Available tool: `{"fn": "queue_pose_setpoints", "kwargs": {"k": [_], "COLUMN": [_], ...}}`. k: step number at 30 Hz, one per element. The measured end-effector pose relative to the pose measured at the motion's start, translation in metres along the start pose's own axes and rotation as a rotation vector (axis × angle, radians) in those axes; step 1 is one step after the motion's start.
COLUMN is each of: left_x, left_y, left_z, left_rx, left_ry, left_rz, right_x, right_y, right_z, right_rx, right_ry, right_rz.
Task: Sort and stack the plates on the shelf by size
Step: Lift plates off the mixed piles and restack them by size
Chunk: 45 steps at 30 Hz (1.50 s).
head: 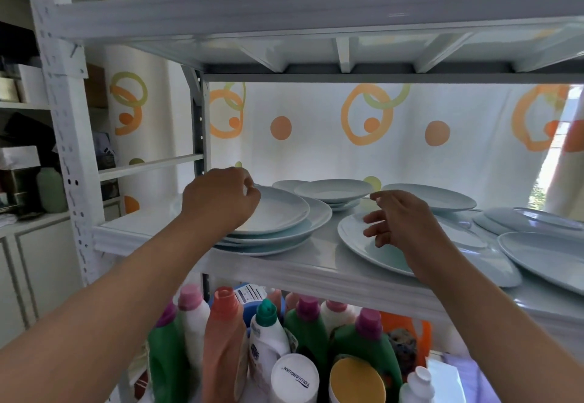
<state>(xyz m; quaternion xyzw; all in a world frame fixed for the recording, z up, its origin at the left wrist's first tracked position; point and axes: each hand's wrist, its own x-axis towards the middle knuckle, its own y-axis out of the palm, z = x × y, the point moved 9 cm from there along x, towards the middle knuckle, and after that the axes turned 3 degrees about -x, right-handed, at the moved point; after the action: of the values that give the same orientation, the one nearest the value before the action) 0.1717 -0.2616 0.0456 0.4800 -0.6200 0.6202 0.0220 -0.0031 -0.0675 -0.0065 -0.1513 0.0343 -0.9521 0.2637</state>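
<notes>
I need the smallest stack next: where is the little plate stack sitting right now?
The small plate stack sits at the back middle of the shelf, behind and between the left hand and the right hand.

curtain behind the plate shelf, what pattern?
White curtain with orange and yellow-green rings and solid orange dots. Head view, the only one.

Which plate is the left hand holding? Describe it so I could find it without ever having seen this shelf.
Look at the white metal shelf carrying the plates, above the detergent bottles. At its left end sits a stack of plates. The top plate of that stack is the one, the only plate with the left hand pinching its far rim.
</notes>
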Motion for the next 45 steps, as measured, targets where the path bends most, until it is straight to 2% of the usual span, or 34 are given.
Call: {"fn": "queue_pose_setpoints", "kwargs": {"k": [8, 11, 16, 22, 25, 30, 36, 41, 45], "left_x": [-0.019, -0.024, -0.032, -0.031, -0.031, -0.032, -0.029, -0.027, -0.027], "left_y": [0.033, 0.05, 0.077, 0.1, 0.102, 0.101, 0.099, 0.094, 0.091], "left_z": [-0.107, -0.134, -0.167, -0.177, -0.178, -0.172, -0.167, -0.16, -0.156], "left_rx": [-0.239, -0.286, -0.343, -0.362, -0.373, -0.412, -0.413, -0.402, -0.401], "left_ry": [0.216, 0.256, 0.277, 0.251, 0.254, 0.227, 0.198, 0.178, 0.166], "left_rz": [0.025, 0.066, 0.077, 0.119, 0.112, 0.09, 0.1, 0.073, 0.06], "right_x": [-0.022, -0.029, -0.038, -0.044, -0.044, -0.041, -0.042, -0.042, -0.043], "right_y": [-0.068, -0.096, -0.12, -0.113, -0.112, -0.106, -0.108, -0.108, -0.109], "right_z": [0.027, 0.029, 0.008, -0.022, -0.031, -0.032, -0.021, -0.019, -0.013], "right_rx": [-0.502, -0.691, -0.907, -1.099, -1.216, -1.186, -1.216, -1.246, -1.276], "right_ry": [-0.31, -0.371, -0.397, -0.323, -0.278, -0.282, -0.398, -0.423, -0.488], "right_rz": [-0.186, -0.253, -0.193, 0.045, 0.106, 0.169, 0.099, -0.001, -0.175]}}
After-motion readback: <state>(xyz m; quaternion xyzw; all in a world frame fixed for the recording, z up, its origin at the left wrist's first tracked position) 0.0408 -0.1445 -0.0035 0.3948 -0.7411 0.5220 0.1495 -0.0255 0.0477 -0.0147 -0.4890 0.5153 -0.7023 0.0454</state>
